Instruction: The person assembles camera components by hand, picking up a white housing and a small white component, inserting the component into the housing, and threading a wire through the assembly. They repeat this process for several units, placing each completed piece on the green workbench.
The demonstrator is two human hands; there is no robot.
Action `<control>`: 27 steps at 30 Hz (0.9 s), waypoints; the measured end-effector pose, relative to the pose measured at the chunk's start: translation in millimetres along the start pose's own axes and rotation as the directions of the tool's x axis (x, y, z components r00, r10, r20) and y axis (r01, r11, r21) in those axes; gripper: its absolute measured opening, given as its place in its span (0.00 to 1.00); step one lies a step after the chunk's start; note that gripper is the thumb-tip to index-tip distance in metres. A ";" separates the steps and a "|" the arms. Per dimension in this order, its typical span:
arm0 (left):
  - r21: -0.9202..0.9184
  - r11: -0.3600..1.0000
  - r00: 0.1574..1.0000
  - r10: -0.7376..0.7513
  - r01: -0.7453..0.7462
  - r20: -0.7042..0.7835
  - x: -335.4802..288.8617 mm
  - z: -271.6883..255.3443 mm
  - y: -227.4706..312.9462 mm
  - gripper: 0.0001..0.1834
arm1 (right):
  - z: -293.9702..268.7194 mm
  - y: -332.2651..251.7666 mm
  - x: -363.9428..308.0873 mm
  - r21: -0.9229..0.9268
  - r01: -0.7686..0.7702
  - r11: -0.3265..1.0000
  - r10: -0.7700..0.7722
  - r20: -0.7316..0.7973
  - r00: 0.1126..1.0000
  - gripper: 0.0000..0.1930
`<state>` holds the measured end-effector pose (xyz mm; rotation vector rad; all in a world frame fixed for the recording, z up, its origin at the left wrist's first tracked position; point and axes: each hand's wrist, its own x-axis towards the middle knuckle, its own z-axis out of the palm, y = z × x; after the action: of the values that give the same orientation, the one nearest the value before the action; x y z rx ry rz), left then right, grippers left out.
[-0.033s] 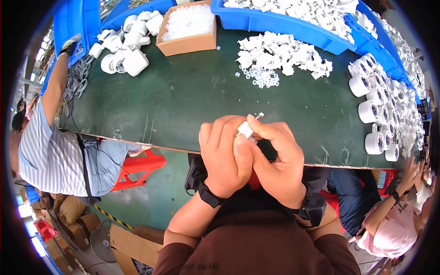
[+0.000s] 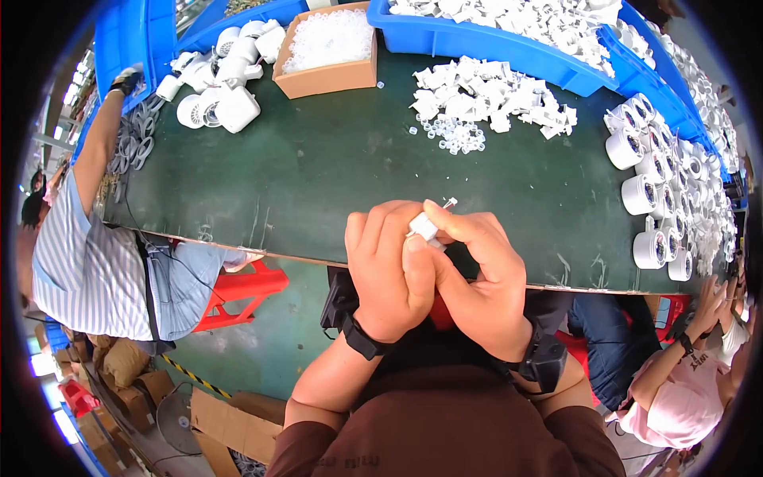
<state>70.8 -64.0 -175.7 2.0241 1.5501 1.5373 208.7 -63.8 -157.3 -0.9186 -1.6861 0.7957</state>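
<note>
Your two hands are meeting over the near edge of the bench [image 2: 318, 183], the left hand [image 2: 393, 266] just left of the right hand [image 2: 477, 278], and a small part [image 2: 424, 227] is sitting between their fingertips. A heap of loose parts [image 2: 485, 103] is lying toward the far edge, with a long bin [image 2: 493, 44] behind it. A cardboard box [image 2: 326, 52] is resting left of that bin. Round housings [image 2: 218, 103] are crowding the far left corner, and what are probably similar housings [image 2: 652, 183] are lining the right edge.
</note>
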 end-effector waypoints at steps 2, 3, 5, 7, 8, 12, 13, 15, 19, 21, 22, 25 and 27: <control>-0.068 0.998 1.000 -0.015 0.017 0.028 2.6 -6.0 -3.7 0.13 | 0.2 -0.8 1.6 0.265 -0.206 0.942 0.201 0.044 0.979 0.25; -0.138 0.990 0.998 -0.033 0.040 0.057 3.9 -7.7 -4.8 0.11 | -5.7 -4.0 5.7 0.436 -0.362 0.824 0.339 0.134 0.931 0.24; -0.176 0.981 0.996 -0.069 0.077 0.049 1.1 -6.9 0.9 0.10 | -9.6 1.4 7.1 0.502 -0.378 0.778 0.356 0.144 0.923 0.14; -0.193 0.979 0.996 -0.058 0.070 0.066 0.6 -7.9 0.9 0.14 | -7.1 8.2 6.9 0.473 -0.313 0.824 0.311 0.084 0.947 0.05; -0.200 0.978 0.996 -0.055 0.067 0.065 1.0 -9.4 0.1 0.14 | -8.0 10.1 5.9 0.468 -0.310 0.827 0.311 0.079 0.947 0.05; -0.124 0.992 0.993 0.005 0.010 0.121 3.4 -17.4 0.9 0.11 | -30.6 7.1 17.4 0.344 -0.387 0.855 0.335 0.202 0.920 0.04; -0.080 0.997 0.991 0.021 -0.010 0.134 4.5 -18.7 0.9 0.11 | -40.2 8.0 28.2 0.256 -0.417 0.872 0.347 0.278 0.896 0.04; -0.043 0.999 0.989 0.039 -0.033 0.145 7.8 -17.2 1.1 0.11 | -46.5 15.9 49.0 0.109 -0.432 0.895 0.393 0.264 0.881 0.06; 0.039 0.995 0.986 0.083 -0.090 0.147 11.7 -6.5 4.0 0.12 | -46.5 60.3 86.4 -0.445 0.228 0.866 -0.146 0.212 0.966 0.05; 0.085 0.992 0.985 0.074 -0.088 0.155 12.7 -5.7 5.9 0.12 | -37.2 68.9 95.9 -0.558 0.369 0.743 -0.264 0.263 0.928 0.06; 0.087 0.992 0.985 0.078 -0.091 0.152 12.9 -5.5 7.0 0.12 | -34.2 70.4 95.4 -0.558 0.373 0.741 -0.269 0.262 0.927 0.06; 0.082 0.995 0.986 0.043 -0.056 0.161 13.2 -4.3 9.8 0.13 | -28.5 75.6 91.4 -0.675 0.427 0.601 -0.278 0.325 0.904 0.06; 0.078 0.995 0.985 0.050 -0.063 0.164 13.8 -4.2 10.8 0.13 | -29.3 74.8 91.4 -0.638 0.412 0.651 -0.290 0.293 0.911 0.06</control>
<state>73.3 -59.7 -158.3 2.1949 1.5306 1.3094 233.7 54.4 -171.0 -0.9694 -2.2837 -0.0705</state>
